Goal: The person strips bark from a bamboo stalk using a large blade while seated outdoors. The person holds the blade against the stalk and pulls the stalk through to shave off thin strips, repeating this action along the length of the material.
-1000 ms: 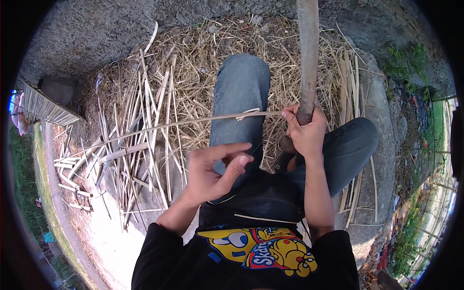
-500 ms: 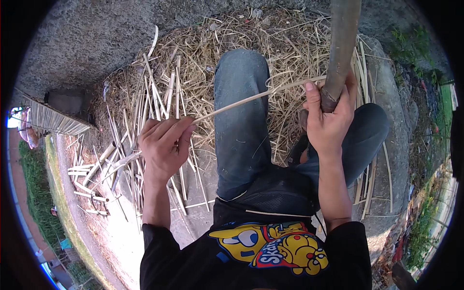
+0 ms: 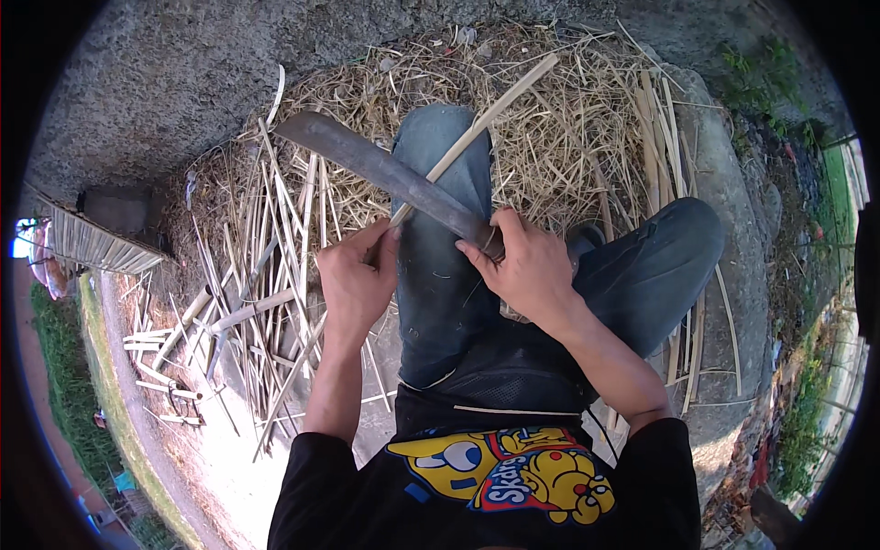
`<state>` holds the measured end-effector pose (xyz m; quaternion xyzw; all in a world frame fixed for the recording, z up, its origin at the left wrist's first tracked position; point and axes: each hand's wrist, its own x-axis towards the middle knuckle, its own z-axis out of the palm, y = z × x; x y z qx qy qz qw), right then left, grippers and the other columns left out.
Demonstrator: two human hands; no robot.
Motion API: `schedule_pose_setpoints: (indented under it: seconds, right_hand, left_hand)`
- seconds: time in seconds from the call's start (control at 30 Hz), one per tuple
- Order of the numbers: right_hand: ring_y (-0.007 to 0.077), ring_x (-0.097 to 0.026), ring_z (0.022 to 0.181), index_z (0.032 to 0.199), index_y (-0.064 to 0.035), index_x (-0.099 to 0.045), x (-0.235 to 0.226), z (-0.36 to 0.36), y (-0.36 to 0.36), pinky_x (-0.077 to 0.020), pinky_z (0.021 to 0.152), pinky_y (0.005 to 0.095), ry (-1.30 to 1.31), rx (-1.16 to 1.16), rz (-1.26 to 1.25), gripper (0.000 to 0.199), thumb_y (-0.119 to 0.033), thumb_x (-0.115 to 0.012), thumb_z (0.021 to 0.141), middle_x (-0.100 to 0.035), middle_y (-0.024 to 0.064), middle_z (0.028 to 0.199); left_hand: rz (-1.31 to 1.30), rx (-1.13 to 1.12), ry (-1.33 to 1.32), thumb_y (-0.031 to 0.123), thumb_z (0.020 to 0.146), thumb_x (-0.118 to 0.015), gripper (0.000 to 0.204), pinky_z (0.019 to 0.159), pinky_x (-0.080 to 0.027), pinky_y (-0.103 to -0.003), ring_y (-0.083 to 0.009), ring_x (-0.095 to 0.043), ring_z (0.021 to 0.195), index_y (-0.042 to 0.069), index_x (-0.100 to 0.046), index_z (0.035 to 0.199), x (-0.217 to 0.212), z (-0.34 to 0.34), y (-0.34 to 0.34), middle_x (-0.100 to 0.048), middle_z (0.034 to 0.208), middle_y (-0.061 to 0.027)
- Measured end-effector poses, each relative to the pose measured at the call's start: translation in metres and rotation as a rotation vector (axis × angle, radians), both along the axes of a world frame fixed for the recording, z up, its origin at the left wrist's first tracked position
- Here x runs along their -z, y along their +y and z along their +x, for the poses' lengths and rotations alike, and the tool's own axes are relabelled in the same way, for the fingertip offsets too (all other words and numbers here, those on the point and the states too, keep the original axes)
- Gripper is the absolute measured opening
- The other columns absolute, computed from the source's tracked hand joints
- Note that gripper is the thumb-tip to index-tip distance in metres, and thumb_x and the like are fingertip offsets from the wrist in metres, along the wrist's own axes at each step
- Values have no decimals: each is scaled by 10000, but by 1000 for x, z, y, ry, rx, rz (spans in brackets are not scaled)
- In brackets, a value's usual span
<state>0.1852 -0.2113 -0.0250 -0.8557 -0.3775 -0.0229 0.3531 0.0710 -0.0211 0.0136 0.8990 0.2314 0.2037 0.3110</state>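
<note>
My left hand (image 3: 356, 280) is closed with thumb and fingers pinching the near end of a pale split bamboo strip (image 3: 490, 115). The strip slants away to the far right over my left knee. Gripped in my right hand (image 3: 533, 268) is a machete (image 3: 385, 176) with a dark, broad blade. Its blade points to the far left, crossing over the strip just beyond my left hand. Whether the edge bites into the strip cannot be made out. The machete's handle is mostly hidden by my fingers.
Many bamboo strips (image 3: 286, 197) lie on the ground at my left, with thicker pieces (image 3: 252, 312) among them. More strips (image 3: 653, 137) lie at the far right. Shavings (image 3: 550, 156) cover the ground beyond my bent legs, up to a rough grey wall (image 3: 211, 73).
My right hand has moved left and nearer me, swinging the machete from pointing away to pointing far left. My left hand has shifted right. The strip no longer spans both hands.
</note>
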Motion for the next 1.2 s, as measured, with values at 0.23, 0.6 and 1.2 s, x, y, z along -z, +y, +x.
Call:
schedule_pose_setpoints:
  seconds: [0.23,0.6,1.2]
  right_hand:
    - [349,-671,558,899,-40,-553,1,8,-1,-536,506,446,-82,-112,-159,547,-584,-588,949,-639,135,628]
    - [431,-662,603,893,6,-624,-14,64,-6,-537,588,526,199,-19,-132,604,-574,-495,1006,-628,191,588]
    - [395,-663,576,887,-17,-619,-20,43,6,-541,567,507,-15,-167,-283,598,-595,-500,990,-636,163,590]
  left_hand:
    - [-99,-55,-31,88,924,-716,185,548,-460,-226,-51,-615,606,-64,-746,1025,11,-5,-4,-730,715,-95]
    - [-19,-100,-76,87,872,-751,170,483,-432,-252,-84,-592,496,-38,-757,986,13,-16,2,-650,581,-118]
    - [-45,-68,32,61,911,-719,171,551,-467,-216,-57,-629,614,-63,-747,1025,8,-15,-12,-733,722,-92]
